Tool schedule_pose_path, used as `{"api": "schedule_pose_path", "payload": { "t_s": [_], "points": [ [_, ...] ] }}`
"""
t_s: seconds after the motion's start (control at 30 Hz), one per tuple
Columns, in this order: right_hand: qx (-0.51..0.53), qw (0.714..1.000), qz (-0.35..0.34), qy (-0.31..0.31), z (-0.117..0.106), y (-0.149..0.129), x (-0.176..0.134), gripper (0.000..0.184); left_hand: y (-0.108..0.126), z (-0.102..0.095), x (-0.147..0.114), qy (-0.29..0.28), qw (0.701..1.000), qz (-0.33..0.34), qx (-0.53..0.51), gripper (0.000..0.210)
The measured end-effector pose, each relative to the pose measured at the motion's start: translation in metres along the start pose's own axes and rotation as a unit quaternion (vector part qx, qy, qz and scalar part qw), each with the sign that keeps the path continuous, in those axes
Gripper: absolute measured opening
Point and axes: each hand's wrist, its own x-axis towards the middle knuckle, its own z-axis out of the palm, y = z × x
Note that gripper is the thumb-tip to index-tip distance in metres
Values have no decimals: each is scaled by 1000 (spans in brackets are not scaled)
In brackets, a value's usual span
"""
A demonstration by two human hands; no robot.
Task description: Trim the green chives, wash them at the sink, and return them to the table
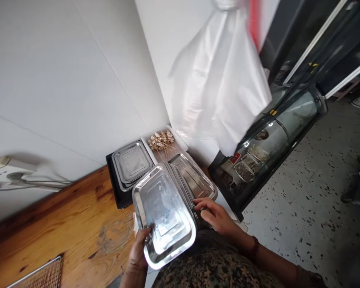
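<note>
A stack of shiny rectangular metal trays is tilted in front of my body. My left hand grips its lower left side, thumb over the top tray's rim and the other fingers hidden beneath. At the stack's right side, my right hand has its fingers apart, with fingertips against the layered rims; its lower fingers are partly hidden. Just behind the stack lies another metal tray. More metal trays sit in a black tray on the left.
A white tray holds several skewers in the corner. Clear plastic bags hang above. A glass display case stands right. On the wooden counter lies a wire rack; a wall socket with cables is left.
</note>
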Motion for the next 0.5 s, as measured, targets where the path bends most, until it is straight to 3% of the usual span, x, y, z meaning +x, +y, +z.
{"api": "schedule_pose_path", "payload": {
  "t_s": [0.1,0.17,0.27,0.33,0.43,0.5],
  "points": [
    [-40,999,19,-15,-12,18,20,28,-8,-6,0,-21,999,16,22,28],
    [-144,989,-17,8,-25,33,43,28,-11,-8,-2,-30,998,40,29,36],
    [-372,920,-73,105,-46,55,85,29,-13,-12,-5,-46,995,73,41,48],
    [-478,867,-41,132,-56,66,108,35,-14,-14,-6,-54,994,77,51,52],
    [-534,837,10,118,-66,79,125,26,-14,-15,-8,-51,994,74,56,54],
    [-542,831,-6,122,-68,83,127,22,-14,-15,-9,-47,994,85,54,55]
  ]
}}
